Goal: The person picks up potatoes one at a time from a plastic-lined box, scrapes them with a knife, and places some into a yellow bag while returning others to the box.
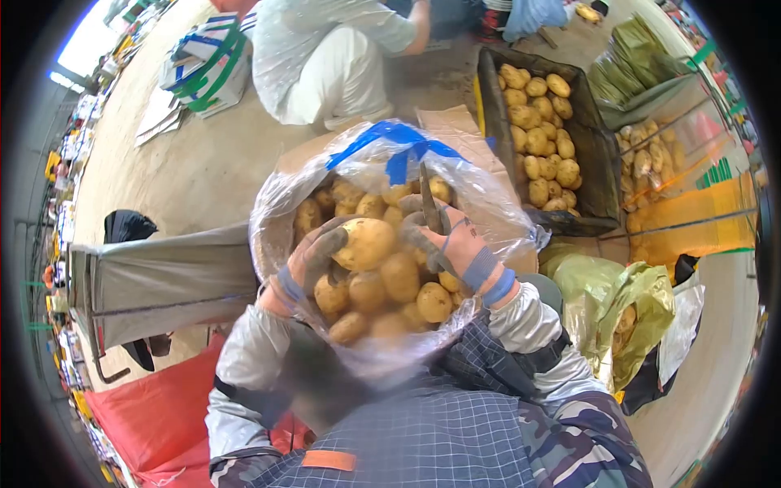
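A large potato (368,242) is gripped in my left hand (305,262), which wears an orange and grey work glove. In my right hand (464,248), gloved the same way, is a knife (426,189) with its dark blade pointing up and away from me. Both hands are over a box lined with clear plastic (272,195), its edge marked with blue tape (394,140). Many loose potatoes (434,302) lie in it, below and around my hands. My right fingertips are partly hidden behind the knife and glove.
Beyond the lined box, a dark crate (600,163) holds more potatoes. A crouching person (333,65) is at the back. Green plastic bags (602,301) lie to my right, a grey fabric-covered bench (175,281) and red sheet (159,407) to my left.
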Demonstrator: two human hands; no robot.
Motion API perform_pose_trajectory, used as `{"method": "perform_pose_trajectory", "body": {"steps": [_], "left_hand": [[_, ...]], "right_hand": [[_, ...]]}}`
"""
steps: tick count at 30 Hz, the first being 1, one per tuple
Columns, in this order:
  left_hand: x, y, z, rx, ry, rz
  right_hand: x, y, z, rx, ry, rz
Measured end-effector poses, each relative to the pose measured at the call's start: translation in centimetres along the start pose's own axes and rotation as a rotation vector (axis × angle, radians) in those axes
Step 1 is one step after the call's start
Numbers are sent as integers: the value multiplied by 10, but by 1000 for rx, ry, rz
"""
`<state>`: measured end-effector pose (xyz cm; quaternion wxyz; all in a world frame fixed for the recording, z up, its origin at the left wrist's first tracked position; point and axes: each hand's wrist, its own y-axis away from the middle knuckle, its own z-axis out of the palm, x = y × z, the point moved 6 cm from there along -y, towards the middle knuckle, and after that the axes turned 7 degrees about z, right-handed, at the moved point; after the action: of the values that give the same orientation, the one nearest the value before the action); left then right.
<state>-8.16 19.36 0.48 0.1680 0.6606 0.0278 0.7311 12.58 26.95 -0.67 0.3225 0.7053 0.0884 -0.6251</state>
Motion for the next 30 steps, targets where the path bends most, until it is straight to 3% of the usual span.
{"method": "perform_pose_trajectory", "body": {"steps": [1,4,5,8,9,13,15,21,24,30], "left_hand": [[-7,7,0,59,7,33],[-5,20,17,114,244,225],[-6,23,13,105,-14,133],[8,24,34,184,-2,425],[6,24,31,158,4,349],[5,23,27,168,68,360],[2,23,26,171,48,384],[14,24,21,226,-214,529],[15,24,21,169,-59,460],[27,32,13,298,-235,584]], "right_hand": [[-6,2,15,-136,-175,-7],[-11,15,38,-224,-516,254],[-9,15,37,-241,-532,257],[1,16,37,-276,-556,260],[1,16,41,-271,-553,246],[-1,18,50,-156,-415,166],[-9,17,52,-152,-489,140],[-1,16,56,-288,-586,207],[6,20,59,-316,-581,274],[7,20,62,-323,-604,298]]}}
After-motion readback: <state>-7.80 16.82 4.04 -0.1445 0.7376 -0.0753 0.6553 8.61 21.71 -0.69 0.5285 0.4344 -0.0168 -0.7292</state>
